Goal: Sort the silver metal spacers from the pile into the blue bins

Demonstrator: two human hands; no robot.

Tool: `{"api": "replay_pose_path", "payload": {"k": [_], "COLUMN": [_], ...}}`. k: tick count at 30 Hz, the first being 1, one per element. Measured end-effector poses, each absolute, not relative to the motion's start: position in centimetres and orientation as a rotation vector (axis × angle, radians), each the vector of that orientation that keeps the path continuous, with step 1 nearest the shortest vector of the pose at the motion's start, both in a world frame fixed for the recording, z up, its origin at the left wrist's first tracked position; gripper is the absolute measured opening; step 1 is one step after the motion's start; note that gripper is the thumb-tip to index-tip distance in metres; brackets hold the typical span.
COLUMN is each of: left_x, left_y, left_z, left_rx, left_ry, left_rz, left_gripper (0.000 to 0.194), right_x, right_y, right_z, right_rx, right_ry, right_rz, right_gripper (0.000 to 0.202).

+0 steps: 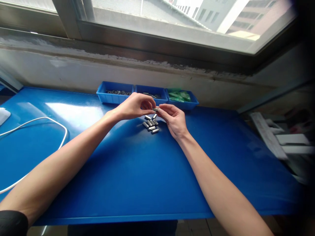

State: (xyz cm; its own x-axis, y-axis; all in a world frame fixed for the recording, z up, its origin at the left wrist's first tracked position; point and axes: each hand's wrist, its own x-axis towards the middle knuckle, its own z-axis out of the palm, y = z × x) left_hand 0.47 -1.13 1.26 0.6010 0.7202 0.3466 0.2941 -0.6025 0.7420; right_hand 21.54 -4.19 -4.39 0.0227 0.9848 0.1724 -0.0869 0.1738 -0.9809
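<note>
Along the bottom of the frame runs the front edge of a blue desk [137, 177], with a dark sleeve [13, 223] in the lower left corner. At left, a white cable [64, 131] curves over the desk, partly behind the left forearm [71, 157]. Just right of the frame's centre line, short metal pieces [151, 128] lie in a loose cluster, some touching. Just above them, the left hand [136, 105] and right hand [175, 122] meet at a small metal piece [155, 109]. The fingers of both are nearly closed, thumb and fingertips pinching it from either side; fingertips hide part of it. Beyond, at upper middle, three blue bins stand in a row: the left bin [108, 98] and middle bin [161, 101] hold small parts, the right bin [185, 105] green packets [180, 96]. Behind them rises a pale wall [73, 67], then a window [157, 31] across the top.
</note>
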Motion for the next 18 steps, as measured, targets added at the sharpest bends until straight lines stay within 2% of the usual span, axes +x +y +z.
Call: {"api": "replay_pose_path", "payload": {"k": [10,18], "left_x": [0.17,-0.14], "left_y": [-0.75,-0.88], "left_z": [0.85,1.76], "left_rx": [2.143,2.003], "left_ry": [0.787,0.894], "left_rz": [0.817,0.714], "left_gripper": [0.022,0.042], "right_x": [21.17,21.55], "right_y": [-4.74,-4.47], "right_z": [-4.09,-4.01], "right_rx": [-0.985,-1.031], "right_ry": [-1.209,-1.269], "right_rz": [1.222,1.070], "right_gripper": [0.040,0.031]}}
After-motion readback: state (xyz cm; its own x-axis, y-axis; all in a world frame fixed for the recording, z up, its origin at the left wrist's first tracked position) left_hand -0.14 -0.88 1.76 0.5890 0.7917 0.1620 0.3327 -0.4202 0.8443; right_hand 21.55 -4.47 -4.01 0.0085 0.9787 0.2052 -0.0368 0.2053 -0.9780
